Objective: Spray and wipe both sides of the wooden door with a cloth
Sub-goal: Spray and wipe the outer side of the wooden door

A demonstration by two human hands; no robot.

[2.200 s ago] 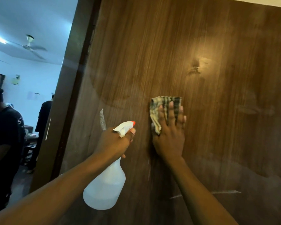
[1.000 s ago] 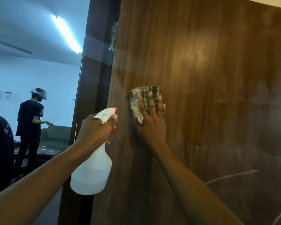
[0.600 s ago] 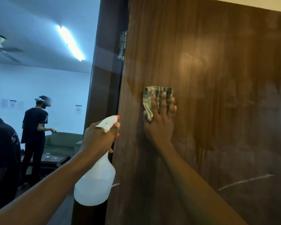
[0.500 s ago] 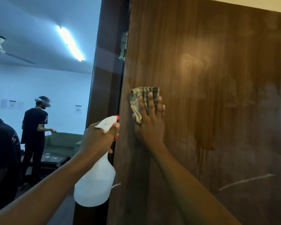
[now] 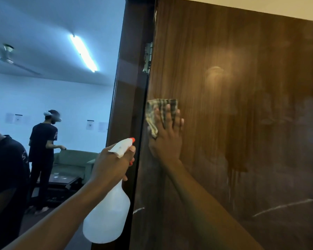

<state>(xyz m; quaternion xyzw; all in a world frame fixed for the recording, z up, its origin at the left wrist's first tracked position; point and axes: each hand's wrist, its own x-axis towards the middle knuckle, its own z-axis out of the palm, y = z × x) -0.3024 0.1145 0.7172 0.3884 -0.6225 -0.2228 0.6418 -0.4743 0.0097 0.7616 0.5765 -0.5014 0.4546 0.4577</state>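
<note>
The left hand (image 5: 114, 163) is closed in a full grip around the translucent white plastic spray bottle (image 5: 107, 213). The neck is hidden. The right hand (image 5: 166, 139) is laid flat, its grip open, and the folded green checked cloth (image 5: 153, 114), partly covered by the fingers, is pressed against the glossy brown wood-grain door (image 5: 242, 105) near the hinged edge. Wet streaks are visible on the door, which is cut off at right.

- I see a cold ceiling tube light (image 5: 83, 53) brightening the far left room.
- Warm glare sits on the wooden door (image 5: 215, 73), right.
- Edges bow; the far person (image 5: 42, 141) looks soft.
</note>
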